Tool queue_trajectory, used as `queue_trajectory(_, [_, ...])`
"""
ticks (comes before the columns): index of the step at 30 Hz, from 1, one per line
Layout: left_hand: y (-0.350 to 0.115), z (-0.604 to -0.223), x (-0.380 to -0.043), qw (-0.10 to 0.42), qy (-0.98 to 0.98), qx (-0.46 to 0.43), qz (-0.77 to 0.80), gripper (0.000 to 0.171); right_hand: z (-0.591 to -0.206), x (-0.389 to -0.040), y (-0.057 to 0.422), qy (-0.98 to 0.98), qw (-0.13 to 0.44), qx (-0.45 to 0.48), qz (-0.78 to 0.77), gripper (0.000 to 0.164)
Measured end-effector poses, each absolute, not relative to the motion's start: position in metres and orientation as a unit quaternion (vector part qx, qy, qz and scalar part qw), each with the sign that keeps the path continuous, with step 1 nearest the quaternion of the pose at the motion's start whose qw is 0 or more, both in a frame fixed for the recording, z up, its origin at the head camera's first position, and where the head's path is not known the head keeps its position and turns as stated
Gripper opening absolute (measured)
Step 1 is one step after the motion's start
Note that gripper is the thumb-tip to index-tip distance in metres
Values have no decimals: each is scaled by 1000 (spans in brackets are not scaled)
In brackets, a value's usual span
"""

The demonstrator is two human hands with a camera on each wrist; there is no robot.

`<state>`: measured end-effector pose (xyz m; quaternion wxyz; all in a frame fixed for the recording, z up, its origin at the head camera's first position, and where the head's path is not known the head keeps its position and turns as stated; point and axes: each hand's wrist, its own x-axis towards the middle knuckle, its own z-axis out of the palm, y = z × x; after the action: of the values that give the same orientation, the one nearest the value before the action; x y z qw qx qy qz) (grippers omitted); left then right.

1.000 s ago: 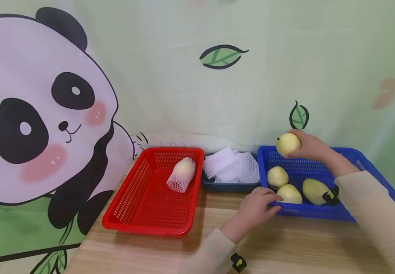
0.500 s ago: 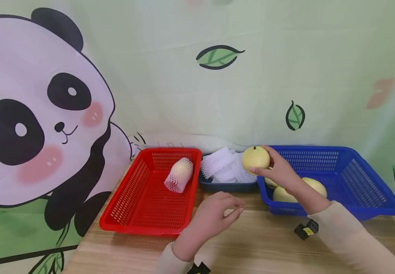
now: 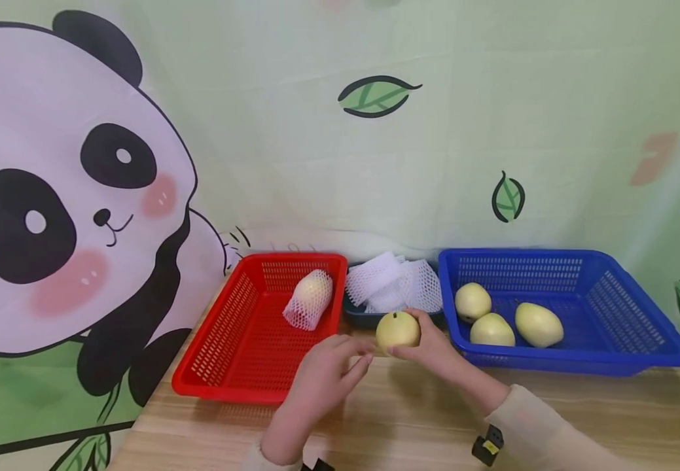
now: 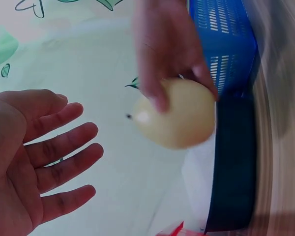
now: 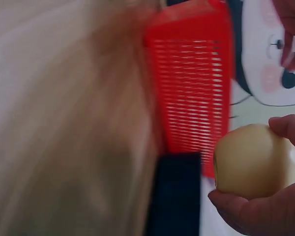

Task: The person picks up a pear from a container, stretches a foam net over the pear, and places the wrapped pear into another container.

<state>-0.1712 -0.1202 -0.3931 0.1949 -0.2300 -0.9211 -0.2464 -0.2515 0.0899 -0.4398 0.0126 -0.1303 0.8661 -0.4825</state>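
Note:
My right hand (image 3: pixel 436 350) grips a round, pale yellow pear (image 3: pixel 397 333), its dark stem showing, above the table in front of the small dark tray. Thumb and fingers lie on opposite sides of the pear (image 5: pixel 253 160) in the right wrist view. My left hand (image 3: pixel 323 376) hovers just left of the pear, by the red basket's near corner. In the left wrist view its fingers (image 4: pixel 64 152) are spread and loosely bent, with a gap to the pear (image 4: pixel 182 118). A few more pears (image 3: pixel 538 324) lie in the blue basket (image 3: pixel 599 360).
The red basket (image 3: pixel 245 396) at left holds one pear (image 3: pixel 316 288) in a white foam net. Between the baskets, a dark tray (image 3: pixel 366 319) holds several white foam nets (image 3: pixel 375 278). A panda-printed cloth (image 3: pixel 292 131) hangs behind the wooden table (image 3: pixel 410 425).
My right hand has carried the pear left and down from over the blue basket to before the tray. My left hand has left the blue basket's rim and moved left.

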Motion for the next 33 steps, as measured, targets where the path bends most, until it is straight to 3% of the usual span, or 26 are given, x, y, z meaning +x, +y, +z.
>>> queue_trajectory(5, [-118,-396,-168,138,-933,-210,-259,17,-462,-253,81,867,13,-122,-482,83])
queue_trajectory(9, [-118,-398,-166,123,-937,-206,-254,19,-472,-255,78,868,25,-110,-484,81])
queue_trajectory(21, [-124,-400,-163,161,-938,-213,-220,15,-493,-263,76,856,57,-86,-506,79])
queue_trajectory(33, [-134,-377,-156,179,-946,-207,-176,14,-498,-266,73,859,68,-91,-499,79])
